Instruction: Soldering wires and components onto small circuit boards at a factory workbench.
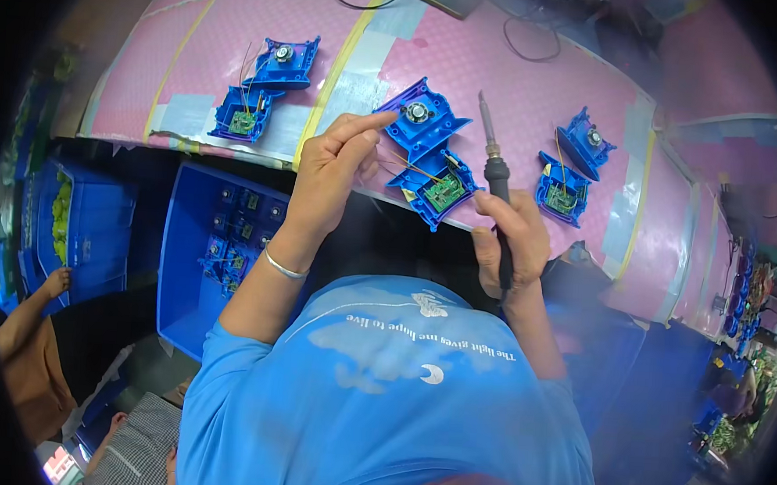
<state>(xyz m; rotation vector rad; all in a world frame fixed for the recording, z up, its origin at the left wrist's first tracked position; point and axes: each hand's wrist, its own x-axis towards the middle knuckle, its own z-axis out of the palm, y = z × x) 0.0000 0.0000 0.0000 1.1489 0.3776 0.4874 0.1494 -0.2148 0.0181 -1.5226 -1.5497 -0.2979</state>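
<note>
My right hand (516, 236) is closed round the dark handle of a soldering iron (496, 167), whose metal tip points up and away from me. Just left of it lies an opened blue plastic housing (422, 148) in two halves. One half carries a round speaker (416, 112); the nearer half holds a green circuit board (445, 193), with thin wires by it. My left hand (336, 156) reaches over the housing's left side. Its index finger is stretched toward the speaker, the thumb apart below it and the other fingers partly curled.
Similar opened housings lie at the left (239, 116) and right (567, 197) of the pink-covered table (520, 82). A blue bin (180, 275) of such parts stands below the left edge. A dark cable (357, 5) lies at the back. Other people (39, 365) are at the lower left.
</note>
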